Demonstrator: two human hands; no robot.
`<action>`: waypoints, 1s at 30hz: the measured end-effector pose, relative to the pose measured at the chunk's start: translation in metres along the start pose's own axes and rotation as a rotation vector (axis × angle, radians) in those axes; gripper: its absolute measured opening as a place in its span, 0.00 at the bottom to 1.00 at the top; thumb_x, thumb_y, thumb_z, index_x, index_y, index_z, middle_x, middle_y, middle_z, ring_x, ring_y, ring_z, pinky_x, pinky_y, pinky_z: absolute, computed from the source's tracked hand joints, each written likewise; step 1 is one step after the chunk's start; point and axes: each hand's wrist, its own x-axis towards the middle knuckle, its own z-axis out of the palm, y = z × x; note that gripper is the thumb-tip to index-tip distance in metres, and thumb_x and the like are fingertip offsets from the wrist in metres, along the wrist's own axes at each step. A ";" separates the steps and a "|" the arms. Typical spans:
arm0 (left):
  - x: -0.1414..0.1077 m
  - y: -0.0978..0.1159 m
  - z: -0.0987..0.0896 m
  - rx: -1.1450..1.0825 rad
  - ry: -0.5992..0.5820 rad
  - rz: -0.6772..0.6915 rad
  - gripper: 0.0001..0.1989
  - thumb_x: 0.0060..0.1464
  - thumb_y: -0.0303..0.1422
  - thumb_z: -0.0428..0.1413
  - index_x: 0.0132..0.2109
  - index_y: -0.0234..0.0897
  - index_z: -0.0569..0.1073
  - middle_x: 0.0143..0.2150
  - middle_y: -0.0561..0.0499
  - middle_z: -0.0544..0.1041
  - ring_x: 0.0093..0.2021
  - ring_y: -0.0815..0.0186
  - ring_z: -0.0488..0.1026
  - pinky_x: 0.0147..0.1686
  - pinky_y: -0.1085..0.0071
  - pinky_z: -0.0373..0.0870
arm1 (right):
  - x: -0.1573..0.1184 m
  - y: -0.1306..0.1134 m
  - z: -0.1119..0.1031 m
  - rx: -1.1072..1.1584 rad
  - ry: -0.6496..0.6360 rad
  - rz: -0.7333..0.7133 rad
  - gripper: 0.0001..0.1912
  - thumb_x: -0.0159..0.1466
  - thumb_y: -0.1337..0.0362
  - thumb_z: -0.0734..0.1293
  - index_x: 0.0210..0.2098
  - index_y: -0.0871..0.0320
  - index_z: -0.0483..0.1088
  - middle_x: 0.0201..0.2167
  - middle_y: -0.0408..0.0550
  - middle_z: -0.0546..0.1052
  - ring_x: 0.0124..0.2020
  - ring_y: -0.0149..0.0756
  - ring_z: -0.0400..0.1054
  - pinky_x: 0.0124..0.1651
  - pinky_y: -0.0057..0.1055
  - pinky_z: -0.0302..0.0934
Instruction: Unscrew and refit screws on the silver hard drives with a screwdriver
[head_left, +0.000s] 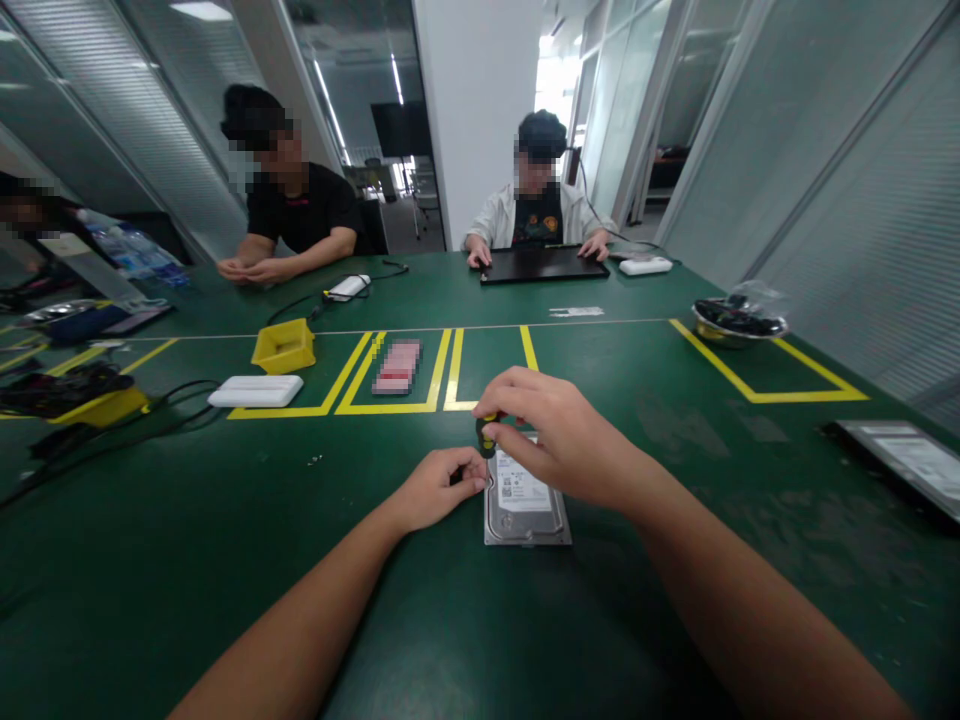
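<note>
A silver hard drive (525, 522) with a white label lies flat on the green table before me. My right hand (544, 425) is closed around the handle of a short black-and-yellow screwdriver (487, 436), held upright over the drive's left edge. The screwdriver's tip is too small to make out. Against that same edge rests my left hand (442, 487), thumb and fingers pinched together just below the screwdriver handle; what they hold, if anything, is hidden. Part of the drive's far end is covered by my right hand.
A second hard drive (907, 460) lies at the right. A metal bowl (739, 328) of dark parts, a yellow bin (285, 347) and a white power bank (256, 391) stand farther off. Opposite, a person holds a dark flat panel (545, 264); another person (300, 215) sits to the left.
</note>
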 end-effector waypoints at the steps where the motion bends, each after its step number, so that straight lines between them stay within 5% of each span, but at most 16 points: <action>1: 0.000 0.000 0.000 -0.006 -0.003 -0.001 0.04 0.57 0.30 0.56 0.35 0.34 0.72 0.30 0.56 0.70 0.31 0.70 0.65 0.33 0.74 0.60 | 0.000 0.000 0.000 -0.003 -0.005 0.004 0.08 0.65 0.71 0.63 0.42 0.63 0.72 0.42 0.52 0.73 0.45 0.35 0.67 0.48 0.32 0.60; 30: 0.000 0.000 -0.002 -0.096 -0.050 -0.035 0.08 0.55 0.34 0.59 0.39 0.33 0.73 0.32 0.54 0.71 0.34 0.67 0.67 0.36 0.72 0.64 | 0.002 -0.003 -0.004 -0.041 -0.062 0.019 0.06 0.67 0.69 0.63 0.41 0.62 0.72 0.41 0.51 0.74 0.43 0.35 0.67 0.47 0.32 0.61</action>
